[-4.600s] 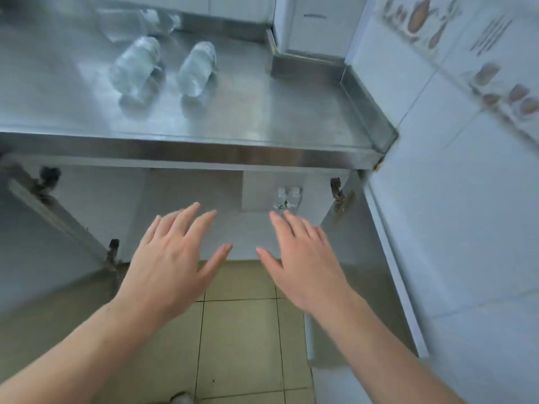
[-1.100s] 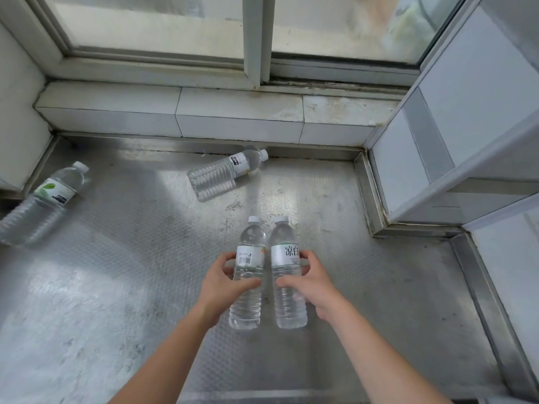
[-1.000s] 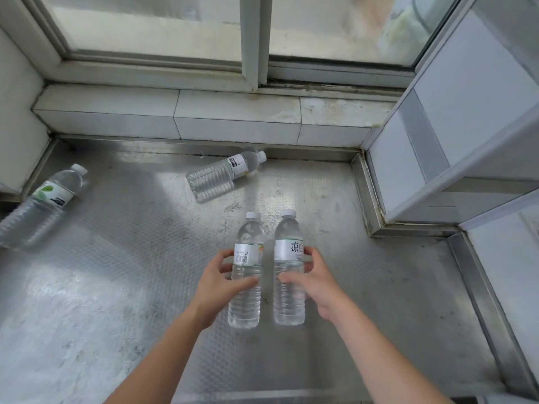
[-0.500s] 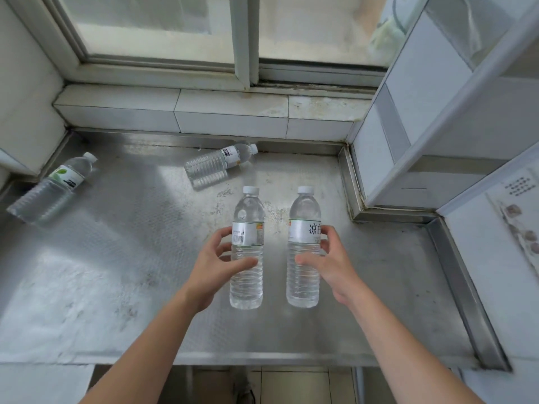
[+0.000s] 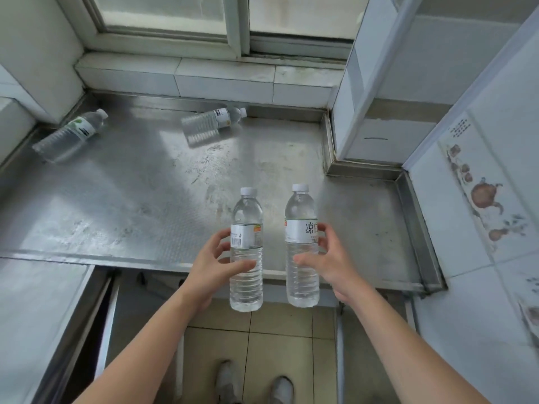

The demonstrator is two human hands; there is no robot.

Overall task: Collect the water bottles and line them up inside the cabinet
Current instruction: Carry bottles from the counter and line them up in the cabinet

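Note:
I hold two clear water bottles upright in the air over the front edge of the steel counter [image 5: 131,199]. My left hand [image 5: 214,268] grips the left bottle [image 5: 246,217] around its middle. My right hand [image 5: 331,262] grips the right bottle [image 5: 301,211], which has a white label with printed characters. Two more bottles lie on their sides on the counter: one [image 5: 68,135] at the far left by the wall, one [image 5: 211,122] near the back edge. The cabinet opening [image 5: 151,295] under the counter is mostly hidden by my arms.
An open cabinet door [image 5: 38,322] stands at the lower left. A white tiled wall [image 5: 481,228] closes the right side, and a raised box [image 5: 376,135] sits at the counter's back right. My feet [image 5: 253,386] stand on the tiled floor.
Both bottles have been lifted off the counter and drawn back toward me past its front edge. The view has tilted down, showing the floor and my feet.

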